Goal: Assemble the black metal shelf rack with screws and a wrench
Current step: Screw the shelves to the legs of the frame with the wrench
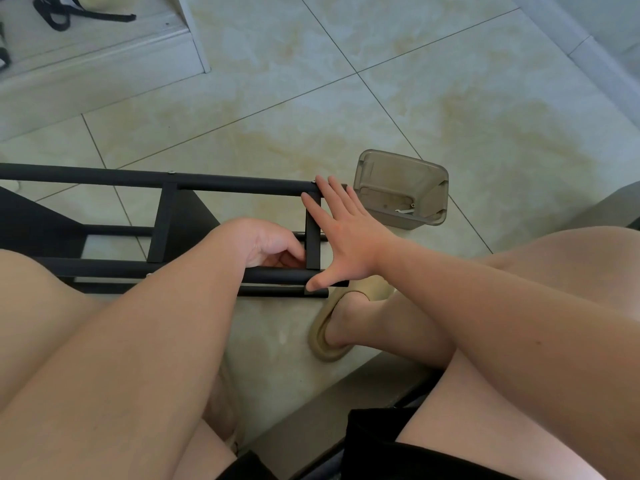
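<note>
— The right hand [346, 237] is spread wide, isn't it?
— Wide and flat, holding nothing. Its fingertips [322, 188] lie on the far tube at the corner, the palm lies across the short end bar [313, 237], and the thumb is down on the near tube.
— And the left hand [270, 247]?
— It reaches into the frame from the other side, fingers curled close against that same end bar. Whether it pinches anything I cannot tell; the fingertips are tucked under.
— Where's the black rack [242, 183] itself?
— On its side on the tiled floor [346, 109], long tubes running left to right before the person's knees, both hands at its right end. A small silver screw head [314, 181] shows at the far corner, just beside the fingertips.
— That tub?
— A smoky plastic box [391, 168], tipped over just beyond the rack's right end. A few silvery pieces [405, 211] lie in it, too small to name.
— Anything else?
— A beige slipper [325, 344] on the foot below the right hand, and black straps [69, 13] well apart at the upper left.
</note>
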`<state>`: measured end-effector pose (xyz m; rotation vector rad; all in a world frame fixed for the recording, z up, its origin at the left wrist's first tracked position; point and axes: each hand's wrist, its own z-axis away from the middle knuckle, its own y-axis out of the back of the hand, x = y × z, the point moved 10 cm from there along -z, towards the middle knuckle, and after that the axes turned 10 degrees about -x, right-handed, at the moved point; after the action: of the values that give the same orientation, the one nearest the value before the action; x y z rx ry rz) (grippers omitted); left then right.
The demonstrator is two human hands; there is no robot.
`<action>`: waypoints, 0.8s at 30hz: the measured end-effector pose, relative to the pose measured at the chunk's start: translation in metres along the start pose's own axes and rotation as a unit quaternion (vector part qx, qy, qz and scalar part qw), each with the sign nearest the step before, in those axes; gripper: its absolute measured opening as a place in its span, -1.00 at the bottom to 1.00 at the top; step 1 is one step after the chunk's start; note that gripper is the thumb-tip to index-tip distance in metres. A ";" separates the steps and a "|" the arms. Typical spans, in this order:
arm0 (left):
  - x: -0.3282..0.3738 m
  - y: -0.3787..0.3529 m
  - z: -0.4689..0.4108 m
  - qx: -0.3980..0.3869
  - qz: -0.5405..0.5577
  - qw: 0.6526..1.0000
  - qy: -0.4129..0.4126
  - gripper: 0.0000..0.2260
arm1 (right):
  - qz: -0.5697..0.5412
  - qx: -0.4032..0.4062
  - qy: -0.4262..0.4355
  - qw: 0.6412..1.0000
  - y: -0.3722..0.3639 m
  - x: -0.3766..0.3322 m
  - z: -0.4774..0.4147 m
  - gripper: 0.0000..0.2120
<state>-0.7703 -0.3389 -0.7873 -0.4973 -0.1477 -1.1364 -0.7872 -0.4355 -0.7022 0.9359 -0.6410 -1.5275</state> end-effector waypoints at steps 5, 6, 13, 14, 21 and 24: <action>0.003 0.002 -0.002 0.022 -0.041 0.999 -0.013 -0.69 | 0.014 -0.006 0.006 1.000 0.001 -0.003 0.001 0.38; 0.003 0.002 -0.003 0.020 -0.046 0.999 -0.014 -0.69 | 0.015 -0.006 0.006 1.000 0.002 -0.003 0.001 0.38; 0.001 -0.001 0.001 -0.008 -0.016 1.000 -0.012 -0.76 | 0.017 -0.010 0.002 1.000 0.001 -0.003 0.000 0.39; 0.001 -0.001 0.000 -0.010 -0.013 1.000 -0.010 -0.74 | 0.016 -0.010 0.002 1.000 0.001 -0.003 0.000 0.39; 0.003 0.002 -0.005 0.013 -0.031 0.999 -0.017 -0.75 | 0.011 -0.009 0.001 1.000 0.001 -0.003 0.000 0.39; 0.001 -0.001 -0.002 -0.008 -0.025 1.000 -0.010 -0.82 | 0.012 -0.009 0.000 1.000 0.001 -0.003 -0.001 0.40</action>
<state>-0.7710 -0.3412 -0.7887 -0.5219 -0.1690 -1.1820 -0.7863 -0.4329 -0.7014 0.9121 -0.6363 -1.5087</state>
